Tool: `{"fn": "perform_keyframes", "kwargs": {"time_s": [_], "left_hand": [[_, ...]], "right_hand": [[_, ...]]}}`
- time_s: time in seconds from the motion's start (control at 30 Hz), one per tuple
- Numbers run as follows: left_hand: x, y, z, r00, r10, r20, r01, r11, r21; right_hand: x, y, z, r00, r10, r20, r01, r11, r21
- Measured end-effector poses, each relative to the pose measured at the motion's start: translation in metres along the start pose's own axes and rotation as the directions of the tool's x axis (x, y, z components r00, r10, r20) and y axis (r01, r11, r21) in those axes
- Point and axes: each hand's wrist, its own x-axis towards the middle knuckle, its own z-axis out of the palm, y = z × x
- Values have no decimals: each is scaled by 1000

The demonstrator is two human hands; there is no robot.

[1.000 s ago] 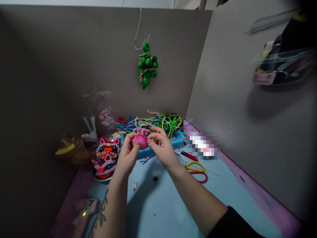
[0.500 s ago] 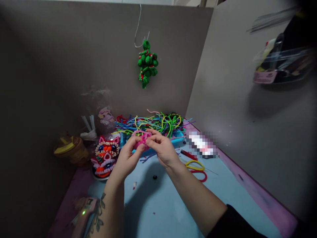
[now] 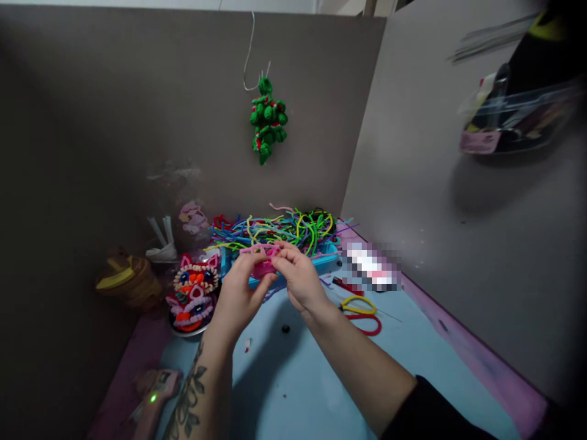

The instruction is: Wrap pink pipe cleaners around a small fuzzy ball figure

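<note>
Both hands meet above the blue mat, around a pink pipe-cleaner piece (image 3: 265, 267) with a loop along its top. My left hand (image 3: 242, 290) grips its left side between fingers and thumb. On the right side, my right hand (image 3: 300, 275) pinches the piece with thumb and fingertips. Fingers cover much of it, so its full shape is hidden. Just behind the hands stands a blue tray (image 3: 326, 261) heaped with many-coloured pipe cleaners (image 3: 293, 226).
Red and pink fuzzy animal faces (image 3: 196, 281) sit in a dish at left. Scissors (image 3: 362, 315) with yellow and red handles lie at right. A pink glue gun (image 3: 158, 391) with a green light is at lower left. A green ornament (image 3: 267, 122) hangs on the back panel.
My left hand has turned slightly and its thumb has shifted right, under the pink piece. The piece is tilted differently. The whole view has moved a little to the right.
</note>
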Motion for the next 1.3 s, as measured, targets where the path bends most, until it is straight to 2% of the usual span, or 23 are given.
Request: {"fn": "perform_keyframes", "kwargs": {"time_s": [0.1,0.33,0.5,0.6,0.7,0.8,0.93,1.07,1.17,1.3], "left_hand": [[0,-1,0,999,39,-25,-39,999,32],[2,-5,6,996,-9,-89,5,999,-47],[1,-5,6,991,-50,-124,37,993,-108],[-1,-6,5,984,-120,-130,97,980,-174],[-1,-6,5,979,-180,-92,152,955,-255],[0,-4,5,970,-238,-53,208,920,-333],[1,-3,6,945,-324,-35,284,872,-398],[0,-7,7,905,-415,-96,342,842,-417],[1,-8,6,887,-450,-106,374,833,-407],[3,-5,6,888,-455,-64,397,830,-392]], "right_hand": [[0,0,0,1000,2,-16,-2,1000,24],[-1,5,1,999,-38,-12,39,996,75],[1,3,2,993,116,16,-115,945,308],[4,-1,0,992,119,33,-123,935,333],[6,-2,-5,1000,-1,10,-2,977,213],[9,-1,-10,986,-163,34,161,986,35],[9,-2,-14,953,-290,89,302,939,-164],[3,-7,-15,920,-384,75,389,880,-273],[-3,-13,-14,868,-487,100,492,813,-312],[-12,-20,-16,756,-626,189,644,663,-381]]}}
